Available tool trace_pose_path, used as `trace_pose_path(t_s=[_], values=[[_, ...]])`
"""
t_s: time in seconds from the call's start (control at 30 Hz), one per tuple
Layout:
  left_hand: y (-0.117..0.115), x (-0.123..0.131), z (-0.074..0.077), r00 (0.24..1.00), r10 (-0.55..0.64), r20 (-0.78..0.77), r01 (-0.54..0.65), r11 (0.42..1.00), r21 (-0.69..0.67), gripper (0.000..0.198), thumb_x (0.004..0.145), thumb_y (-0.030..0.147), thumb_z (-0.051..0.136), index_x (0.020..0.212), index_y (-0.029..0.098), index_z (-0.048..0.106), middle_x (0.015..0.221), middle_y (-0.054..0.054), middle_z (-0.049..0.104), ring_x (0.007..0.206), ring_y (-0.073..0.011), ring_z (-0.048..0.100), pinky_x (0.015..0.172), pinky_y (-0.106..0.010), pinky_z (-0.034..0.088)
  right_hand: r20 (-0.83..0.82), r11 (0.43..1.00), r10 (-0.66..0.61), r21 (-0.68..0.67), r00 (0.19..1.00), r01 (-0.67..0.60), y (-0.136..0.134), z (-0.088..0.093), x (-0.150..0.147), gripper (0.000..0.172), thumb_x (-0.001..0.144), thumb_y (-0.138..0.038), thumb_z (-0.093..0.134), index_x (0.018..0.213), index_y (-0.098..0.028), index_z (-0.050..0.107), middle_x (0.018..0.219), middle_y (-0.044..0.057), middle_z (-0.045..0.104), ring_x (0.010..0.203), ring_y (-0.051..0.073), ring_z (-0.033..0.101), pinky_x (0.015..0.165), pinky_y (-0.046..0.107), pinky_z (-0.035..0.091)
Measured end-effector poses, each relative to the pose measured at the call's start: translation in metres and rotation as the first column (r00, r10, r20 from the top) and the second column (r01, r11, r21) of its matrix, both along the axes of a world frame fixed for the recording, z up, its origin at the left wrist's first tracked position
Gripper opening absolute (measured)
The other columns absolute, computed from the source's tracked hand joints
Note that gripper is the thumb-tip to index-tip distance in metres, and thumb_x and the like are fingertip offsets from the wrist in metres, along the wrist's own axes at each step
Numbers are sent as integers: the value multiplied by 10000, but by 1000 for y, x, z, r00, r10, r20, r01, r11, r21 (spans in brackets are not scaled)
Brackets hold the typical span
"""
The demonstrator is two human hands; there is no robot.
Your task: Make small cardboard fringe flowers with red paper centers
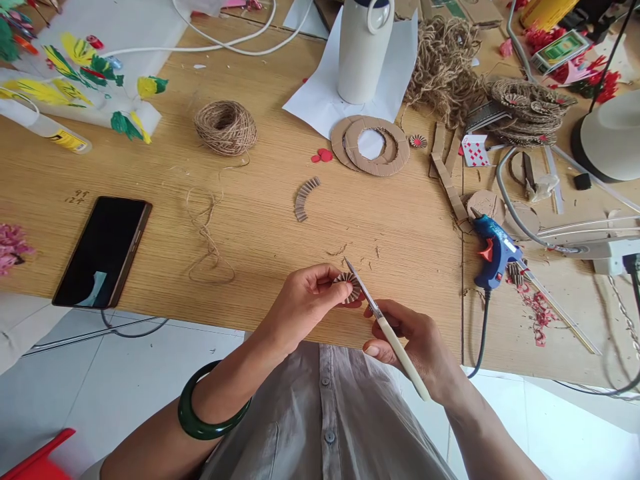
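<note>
Near the table's front edge, my left hand [313,297] pinches a small round rosette of corrugated cardboard [355,287] between thumb and fingers. My right hand [413,337] is closed on a pair of scissors [403,353] with cream handles, seen edge-on. Their pointed tip reaches up beside the rosette's right side; I cannot tell whether the blades touch it. Beyond my hands, a curved strip of corrugated cardboard [306,199] lies on the table [260,247], and small brown scraps are scattered just past the scissors' tip.
A twine ball [225,128] trails a loose strand at left, near a black phone [103,252]. Cardboard rings [377,148] and red discs [323,155] lie beyond my hands. A blue glue gun [495,250] with its cord is at right. A white flask [364,53] stands behind.
</note>
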State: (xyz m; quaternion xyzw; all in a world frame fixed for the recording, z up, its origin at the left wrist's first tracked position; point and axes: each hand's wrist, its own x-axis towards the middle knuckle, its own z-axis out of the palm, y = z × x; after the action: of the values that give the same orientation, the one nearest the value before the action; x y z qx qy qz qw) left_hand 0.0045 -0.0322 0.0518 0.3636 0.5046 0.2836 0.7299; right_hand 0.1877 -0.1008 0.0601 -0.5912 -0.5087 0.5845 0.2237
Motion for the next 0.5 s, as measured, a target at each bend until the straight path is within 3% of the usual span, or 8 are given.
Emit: trace_pose_path(t_s=[0.3, 0.5], values=[[4, -6, 2, 996, -87, 6, 87, 995, 42, 143, 800, 289, 697, 765, 151, 710, 773, -41, 726, 777, -178, 698, 756, -283, 552, 30, 999, -43, 15, 999, 42, -9, -13, 2, 492, 752, -595, 746, 940, -152, 646, 613, -46, 408, 582, 118, 326, 508, 273, 251], [5, -11, 3, 986, -165, -8, 165, 985, 40, 164, 819, 317, 690, 804, 155, 714, 810, -57, 740, 802, -192, 704, 778, -302, 555, 18, 999, -38, 26, 999, 37, -4, -4, 7, 545, 754, -615, 734, 1057, -169, 652, 691, -15, 512, 634, 147, 433, 555, 281, 330]])
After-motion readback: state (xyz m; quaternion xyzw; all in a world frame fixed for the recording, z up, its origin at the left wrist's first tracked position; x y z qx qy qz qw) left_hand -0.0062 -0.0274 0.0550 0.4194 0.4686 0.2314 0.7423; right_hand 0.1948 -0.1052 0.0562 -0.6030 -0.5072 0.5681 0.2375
